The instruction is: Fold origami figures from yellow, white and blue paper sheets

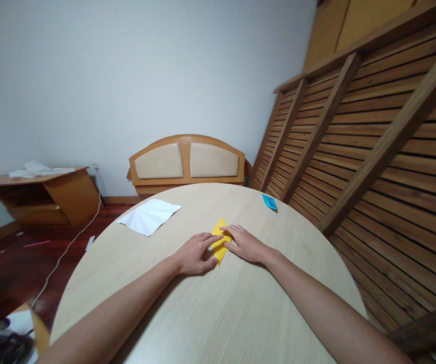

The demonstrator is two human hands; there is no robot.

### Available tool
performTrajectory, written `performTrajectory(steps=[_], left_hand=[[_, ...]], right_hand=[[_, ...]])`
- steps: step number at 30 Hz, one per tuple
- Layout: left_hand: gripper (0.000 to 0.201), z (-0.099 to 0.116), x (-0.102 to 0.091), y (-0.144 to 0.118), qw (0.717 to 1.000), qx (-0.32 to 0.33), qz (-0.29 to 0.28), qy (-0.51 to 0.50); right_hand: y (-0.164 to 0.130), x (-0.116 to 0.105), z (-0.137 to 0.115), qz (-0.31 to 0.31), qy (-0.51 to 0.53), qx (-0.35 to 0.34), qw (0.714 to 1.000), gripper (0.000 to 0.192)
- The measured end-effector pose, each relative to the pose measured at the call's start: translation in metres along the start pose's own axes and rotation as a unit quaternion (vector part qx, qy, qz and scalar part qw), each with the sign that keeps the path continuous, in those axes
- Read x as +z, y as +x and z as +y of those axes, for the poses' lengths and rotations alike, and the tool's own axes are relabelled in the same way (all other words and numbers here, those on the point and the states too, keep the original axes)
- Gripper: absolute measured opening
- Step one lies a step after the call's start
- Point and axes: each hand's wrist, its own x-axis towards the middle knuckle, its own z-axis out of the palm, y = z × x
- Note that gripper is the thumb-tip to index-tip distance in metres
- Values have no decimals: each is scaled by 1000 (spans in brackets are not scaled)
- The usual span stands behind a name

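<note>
A folded piece of yellow paper (220,242) lies on the round table, shaped like a narrow diamond with pointed ends at top and bottom. From the left, my left hand (198,254) holds it, index finger across its middle and thumb at the lower tip. My right hand (243,243) grips its right edge, fingers bent over the upper part and thumb lower down. Both hands partly cover the paper, so its folds do not show fully. Farther back to the right lies a small folded blue paper (269,202), apart from my hands.
A creased white sheet (150,216) lies on the left of the pale round table (263,313). Behind stands a wooden headboard (186,159). Wooden slatted panels (354,136) lean along the right. A low cabinet (51,197) and a white cable (71,237) are at left.
</note>
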Motion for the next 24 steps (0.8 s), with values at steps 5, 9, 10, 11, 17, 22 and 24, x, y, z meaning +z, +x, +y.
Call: performTrajectory(steps=[5,9,10,11,17,22,24], left_hand=[[46,2,-4,0,1000,9,-24,17],[44,3,-5,0,999,10,-29,25],[44,4,-5,0,999,10,-30,26],[44,4,-5,0,999,10,-31,27],[47,2,-3,0,999,-1,-28,28],[45,0,-1,0,999,4,-24,28],[44,0,-1,0,999,8,-23,28]], right_hand=[[0,1,-1,2,-15,27,1000,39],[3,4,1,14,-28,63,997,36],[4,4,2,17,-31,69,997,34],[5,5,2,20,-33,73,997,33],[2,3,0,3,-34,56,998,40],[-4,-2,-5,-43,-27,27,998,65],[-4,-3,-8,-64,-28,25,997,74]])
